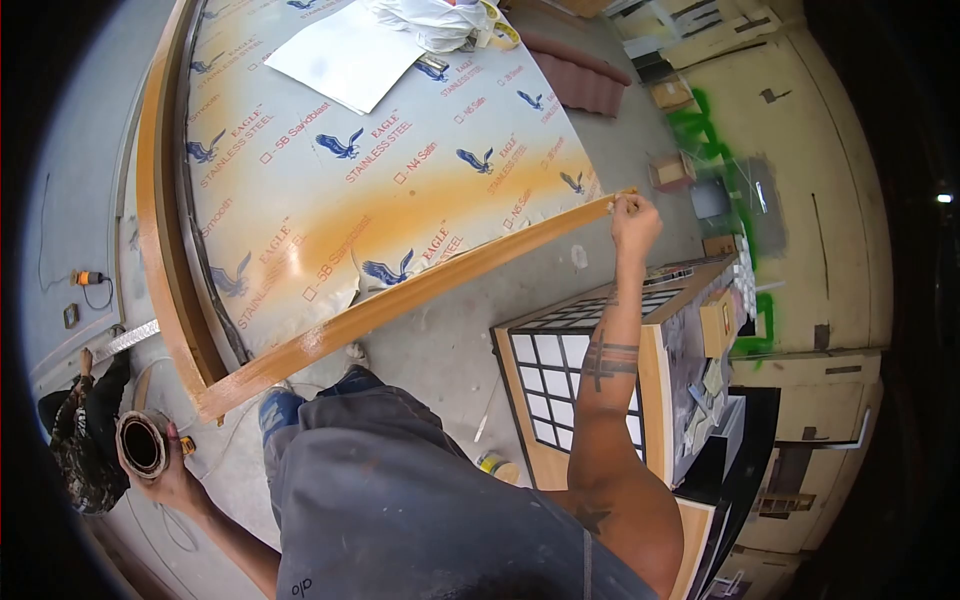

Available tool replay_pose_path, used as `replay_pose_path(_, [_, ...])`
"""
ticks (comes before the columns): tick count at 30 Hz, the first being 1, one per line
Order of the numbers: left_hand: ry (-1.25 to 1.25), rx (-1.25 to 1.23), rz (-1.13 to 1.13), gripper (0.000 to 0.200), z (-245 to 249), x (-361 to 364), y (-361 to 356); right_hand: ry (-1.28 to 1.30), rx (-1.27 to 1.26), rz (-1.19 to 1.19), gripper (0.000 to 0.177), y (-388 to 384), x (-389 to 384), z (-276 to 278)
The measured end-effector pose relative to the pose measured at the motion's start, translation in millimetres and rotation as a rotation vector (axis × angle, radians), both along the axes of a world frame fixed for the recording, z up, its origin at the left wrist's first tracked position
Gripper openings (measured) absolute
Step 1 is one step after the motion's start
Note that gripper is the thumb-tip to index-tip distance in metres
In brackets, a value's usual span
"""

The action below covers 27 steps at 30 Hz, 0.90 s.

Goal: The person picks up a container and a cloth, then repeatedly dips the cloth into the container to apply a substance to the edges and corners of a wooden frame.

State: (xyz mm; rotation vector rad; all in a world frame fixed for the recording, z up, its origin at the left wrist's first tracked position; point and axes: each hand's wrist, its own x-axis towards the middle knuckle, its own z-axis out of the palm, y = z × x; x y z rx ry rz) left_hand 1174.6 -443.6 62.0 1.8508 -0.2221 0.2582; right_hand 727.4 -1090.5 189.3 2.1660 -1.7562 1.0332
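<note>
A large stainless-steel sheet (380, 180) with a printed protective film lies flat, framed by a wooden edge (400, 300) sprayed orange-brown. My right hand (634, 222) reaches out to the far end of this edge, its fingers pinched on the end of a tape strip there. My left hand (168, 468) is shut on a roll of brown tape (141, 444), held low beside the near corner of the frame.
A white sheet (345, 55) and a white plastic bag (430, 22) lie on the far part of the steel sheet. A wooden cabinet (590, 380) with a gridded panel stands at right. Another person (85, 440) crouches at left. A tape roll (497, 467) lies on the concrete floor.
</note>
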Motion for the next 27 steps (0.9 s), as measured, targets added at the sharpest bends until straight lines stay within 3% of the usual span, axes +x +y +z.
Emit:
replay_pose_path(11, [-0.007,0.079,0.085,0.064,9,-18,-19,0.062,0.051,-0.191,0.025,-90,-67,19])
replay_pose_path(21, [0.038,0.049,0.059,0.071,8,-13,-18,0.051,0.199,-0.038,0.03,-70,-50,29])
replay_pose_path(27, [0.026,0.05,0.041,0.071,7,-5,-19,0.122,0.13,0.053,0.025,-70,-50,18])
